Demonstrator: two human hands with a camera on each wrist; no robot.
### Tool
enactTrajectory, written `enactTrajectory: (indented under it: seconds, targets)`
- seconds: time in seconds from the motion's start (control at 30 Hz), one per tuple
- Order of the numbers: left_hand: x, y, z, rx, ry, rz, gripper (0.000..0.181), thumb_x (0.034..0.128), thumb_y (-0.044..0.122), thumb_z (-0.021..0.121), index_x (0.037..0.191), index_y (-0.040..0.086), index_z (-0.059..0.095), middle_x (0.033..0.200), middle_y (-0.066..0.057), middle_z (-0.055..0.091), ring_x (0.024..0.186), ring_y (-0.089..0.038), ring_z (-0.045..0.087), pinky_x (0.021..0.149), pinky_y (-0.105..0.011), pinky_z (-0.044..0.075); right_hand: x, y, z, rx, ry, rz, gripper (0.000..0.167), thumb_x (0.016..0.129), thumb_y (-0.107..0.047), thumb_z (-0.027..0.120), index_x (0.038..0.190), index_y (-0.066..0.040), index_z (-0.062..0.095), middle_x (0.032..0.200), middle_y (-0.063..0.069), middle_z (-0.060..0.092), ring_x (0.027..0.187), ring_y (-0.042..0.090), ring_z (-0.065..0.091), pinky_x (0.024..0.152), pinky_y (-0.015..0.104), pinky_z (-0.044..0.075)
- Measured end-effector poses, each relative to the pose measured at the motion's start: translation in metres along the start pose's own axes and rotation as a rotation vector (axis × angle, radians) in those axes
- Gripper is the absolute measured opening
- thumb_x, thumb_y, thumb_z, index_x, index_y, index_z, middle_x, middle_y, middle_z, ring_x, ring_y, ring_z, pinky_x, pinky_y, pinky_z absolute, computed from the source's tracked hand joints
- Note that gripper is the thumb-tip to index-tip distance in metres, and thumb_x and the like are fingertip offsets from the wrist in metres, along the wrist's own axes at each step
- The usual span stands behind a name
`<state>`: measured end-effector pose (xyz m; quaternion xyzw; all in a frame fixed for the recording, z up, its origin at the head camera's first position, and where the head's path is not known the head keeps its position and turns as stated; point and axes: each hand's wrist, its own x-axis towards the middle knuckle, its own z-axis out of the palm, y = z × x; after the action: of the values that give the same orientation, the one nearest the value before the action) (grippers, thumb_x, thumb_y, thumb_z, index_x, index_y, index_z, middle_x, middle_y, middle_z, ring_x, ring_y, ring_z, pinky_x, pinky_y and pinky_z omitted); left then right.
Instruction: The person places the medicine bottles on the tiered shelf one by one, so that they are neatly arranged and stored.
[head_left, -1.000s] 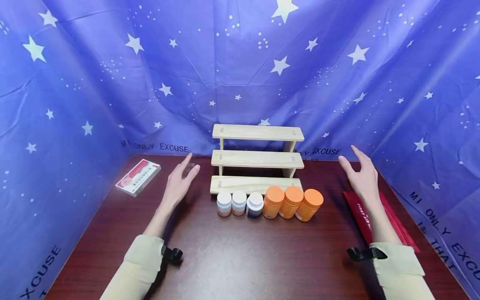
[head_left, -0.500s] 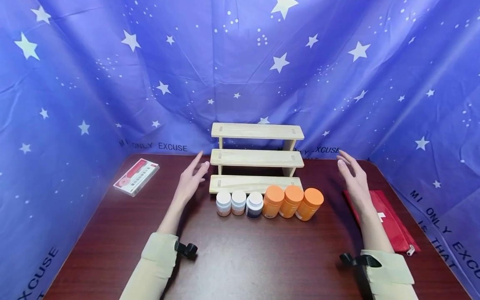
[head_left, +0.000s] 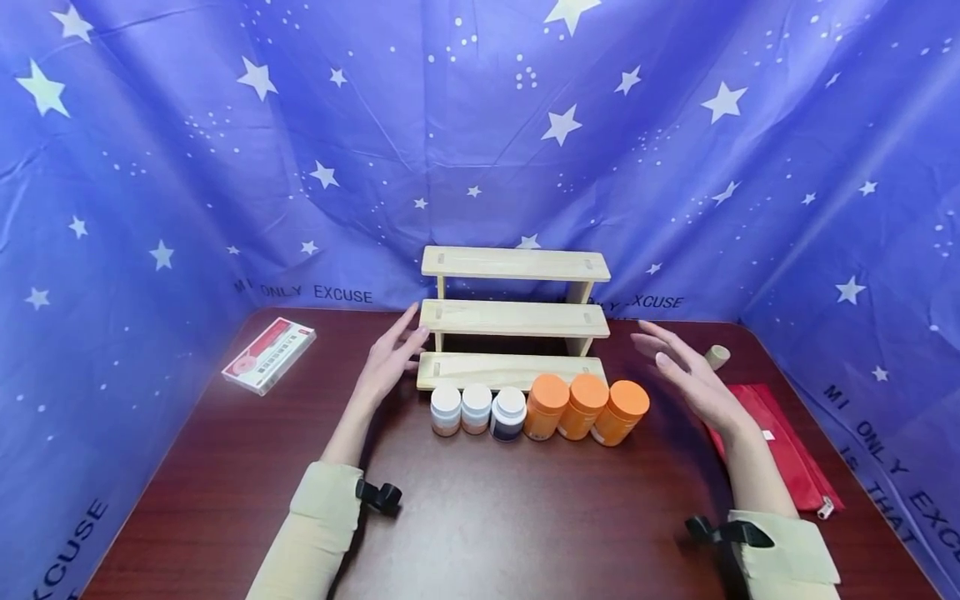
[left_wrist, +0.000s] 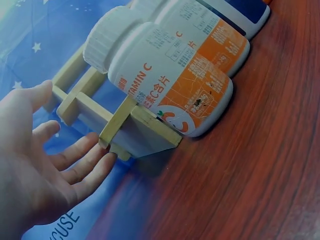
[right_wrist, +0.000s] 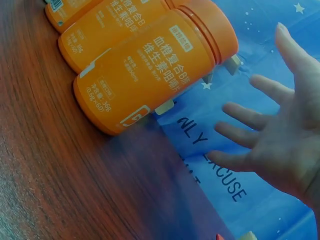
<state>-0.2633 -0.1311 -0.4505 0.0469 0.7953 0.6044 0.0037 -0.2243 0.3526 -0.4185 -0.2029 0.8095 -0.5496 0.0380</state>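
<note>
Shelf (head_left: 514,318) upright, far centre; six bottles (head_left: 542,410) are lined along its near side, none lifted. Left hand (head_left: 385,363) is held by its left end, right hand (head_left: 696,387) off to the right; fingers apart, nothing gripped. Handling judged barely begun, most left.

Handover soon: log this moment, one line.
left hand empty beside tiered pale wooden shelf; right hand empty; front: three white-capped round plastic bottles, three orange ones

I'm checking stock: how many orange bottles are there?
3, side by side in front of the wooden shelf: the left orange bottle next to the dark-labelled white bottle, the middle orange bottle, and the right orange bottle ending the row.
</note>
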Motion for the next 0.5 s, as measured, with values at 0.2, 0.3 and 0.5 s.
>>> enactTrajectory:
  seconds: [0.2,0.3,0.5]
  targets:
    - [0.002,-0.002,0.003,0.011,0.014,0.024,0.061,0.1047,0.048,0.055,0.161,0.035,0.035,0.13,-0.023,0.068,0.112,-0.036,0.069,0.089,-0.042,0.063,-0.001,0.008,0.001,0.014,-0.162,-0.03,0.059,0.107,-0.002,0.037,0.164,-0.013,0.027,0.153,-0.005,0.052,0.14,0.008,0.053,0.106,0.014,0.047]
    - [0.003,-0.004,0.003,0.01,0.018,0.043,0.06,0.1051,0.046,0.056,0.161,0.033,0.036,0.129,-0.026,0.067,0.112,-0.039,0.069,0.091,-0.046,0.062,-0.001,0.01,0.002,0.004,-0.198,-0.031,0.061,0.105,0.0,0.042,0.163,-0.011,0.029,0.155,0.005,0.053,0.14,0.011,0.055,0.105,0.015,0.048]
    - [0.005,-0.007,0.002,0.015,0.02,0.069,0.056,0.1066,0.043,0.054,0.159,0.035,0.038,0.126,-0.025,0.068,0.11,-0.039,0.069,0.092,-0.048,0.061,-0.001,0.011,0.003,0.014,-0.222,-0.051,0.059,0.101,0.003,0.048,0.158,-0.007,0.037,0.148,0.018,0.058,0.135,0.017,0.061,0.103,0.019,0.052]
